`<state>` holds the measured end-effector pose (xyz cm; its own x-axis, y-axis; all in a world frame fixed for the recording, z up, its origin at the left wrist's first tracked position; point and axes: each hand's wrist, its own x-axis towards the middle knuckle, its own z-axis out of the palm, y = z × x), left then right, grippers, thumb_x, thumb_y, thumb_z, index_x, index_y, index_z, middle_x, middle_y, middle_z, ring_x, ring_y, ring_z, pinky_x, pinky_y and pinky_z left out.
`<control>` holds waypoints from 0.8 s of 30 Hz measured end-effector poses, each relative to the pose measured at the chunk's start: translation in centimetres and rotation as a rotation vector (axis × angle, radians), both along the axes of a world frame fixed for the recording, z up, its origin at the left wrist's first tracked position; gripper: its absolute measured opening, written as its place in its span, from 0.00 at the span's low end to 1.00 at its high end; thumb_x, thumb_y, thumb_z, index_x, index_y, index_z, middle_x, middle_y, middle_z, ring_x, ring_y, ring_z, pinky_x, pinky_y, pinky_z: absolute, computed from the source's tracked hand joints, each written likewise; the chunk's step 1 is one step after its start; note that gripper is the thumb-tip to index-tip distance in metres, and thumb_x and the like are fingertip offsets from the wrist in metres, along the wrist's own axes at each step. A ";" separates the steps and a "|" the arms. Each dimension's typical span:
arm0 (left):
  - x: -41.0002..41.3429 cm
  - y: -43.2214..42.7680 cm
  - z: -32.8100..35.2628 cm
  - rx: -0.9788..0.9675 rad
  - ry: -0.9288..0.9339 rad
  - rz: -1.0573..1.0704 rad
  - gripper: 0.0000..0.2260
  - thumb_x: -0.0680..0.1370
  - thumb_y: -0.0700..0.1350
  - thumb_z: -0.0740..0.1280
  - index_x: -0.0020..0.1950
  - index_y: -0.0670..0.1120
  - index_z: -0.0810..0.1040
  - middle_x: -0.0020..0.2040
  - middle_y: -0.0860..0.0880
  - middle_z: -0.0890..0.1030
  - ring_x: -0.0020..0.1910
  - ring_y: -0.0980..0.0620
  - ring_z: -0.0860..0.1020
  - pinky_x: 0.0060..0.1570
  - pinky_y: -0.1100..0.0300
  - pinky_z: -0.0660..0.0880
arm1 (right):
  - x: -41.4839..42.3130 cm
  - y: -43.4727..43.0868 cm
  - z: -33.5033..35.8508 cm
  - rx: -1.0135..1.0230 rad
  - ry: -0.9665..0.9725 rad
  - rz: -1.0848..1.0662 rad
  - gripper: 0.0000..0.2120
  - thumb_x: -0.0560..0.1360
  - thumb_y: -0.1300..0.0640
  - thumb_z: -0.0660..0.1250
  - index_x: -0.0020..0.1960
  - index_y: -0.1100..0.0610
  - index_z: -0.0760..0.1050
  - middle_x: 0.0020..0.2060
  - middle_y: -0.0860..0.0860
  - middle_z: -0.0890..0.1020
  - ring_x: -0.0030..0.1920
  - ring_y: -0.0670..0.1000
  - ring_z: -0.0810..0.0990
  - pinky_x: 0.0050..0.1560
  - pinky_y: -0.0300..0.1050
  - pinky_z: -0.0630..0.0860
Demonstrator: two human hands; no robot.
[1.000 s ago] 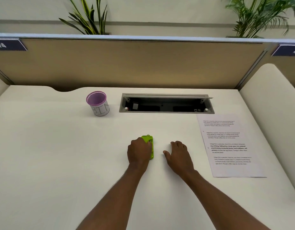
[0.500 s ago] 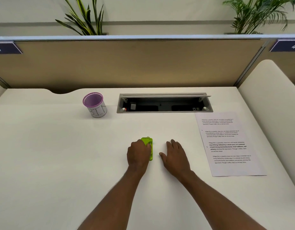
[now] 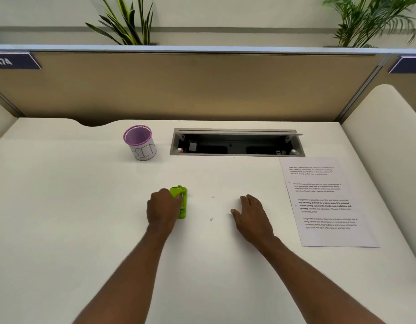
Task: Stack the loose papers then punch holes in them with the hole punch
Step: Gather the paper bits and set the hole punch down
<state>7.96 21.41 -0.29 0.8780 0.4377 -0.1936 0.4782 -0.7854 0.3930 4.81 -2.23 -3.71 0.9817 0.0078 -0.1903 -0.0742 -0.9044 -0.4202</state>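
A small lime-green hole punch [image 3: 181, 202] lies on the white desk [image 3: 62, 206], left of centre. My left hand [image 3: 163, 208] is closed over its left side and grips it. Flat on the desk to the right rests my right hand [image 3: 251, 216], fingers spread, holding nothing. Between the hands lie two tiny white paper dots [image 3: 212, 208]. The printed papers [image 3: 326, 202] lie in one neat stack at the right, apart from both hands.
A purple mesh cup labelled BIN [image 3: 140, 142] stands at the back, left of an open cable tray [image 3: 236, 143] sunk in the desk. A tan partition [image 3: 202, 85] closes the back. A cream side panel [image 3: 387, 141] rises on the right.
My left hand has slid the hole punch to the left and my right hand has moved right, so the gap between them widened. Two paper dots now show on the desk there.
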 end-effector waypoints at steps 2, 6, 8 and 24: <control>0.1 1.9 -0.2 0.000 0.015 0.020 0.18 0.74 0.53 0.68 0.48 0.38 0.79 0.49 0.36 0.82 0.49 0.35 0.80 0.44 0.52 0.75 | 0.0 0.0 0.0 0.000 0.008 -0.002 0.26 0.80 0.48 0.58 0.72 0.62 0.62 0.73 0.60 0.65 0.74 0.58 0.60 0.74 0.50 0.59; 0.5 5.4 -0.2 -0.001 0.011 0.082 0.19 0.72 0.54 0.69 0.46 0.37 0.79 0.47 0.36 0.82 0.48 0.34 0.80 0.44 0.52 0.75 | 0.0 -0.1 0.1 -0.005 -0.009 0.006 0.24 0.80 0.49 0.59 0.70 0.63 0.64 0.70 0.59 0.68 0.72 0.58 0.63 0.72 0.49 0.62; 0.6 6.8 -0.2 0.003 0.012 0.099 0.18 0.72 0.54 0.70 0.44 0.38 0.78 0.46 0.36 0.82 0.47 0.34 0.80 0.42 0.53 0.74 | 0.0 -0.1 0.0 -0.013 -0.015 0.009 0.24 0.80 0.49 0.59 0.70 0.63 0.65 0.69 0.59 0.69 0.71 0.58 0.64 0.71 0.49 0.62; -1.3 5.0 -0.1 0.167 -0.358 -0.054 0.18 0.72 0.45 0.72 0.60 0.38 0.78 0.53 0.37 0.80 0.51 0.34 0.77 0.47 0.45 0.75 | 0.6 0.4 -0.1 -0.068 -0.072 -0.010 0.19 0.80 0.51 0.60 0.67 0.58 0.72 0.61 0.56 0.77 0.60 0.59 0.73 0.59 0.51 0.71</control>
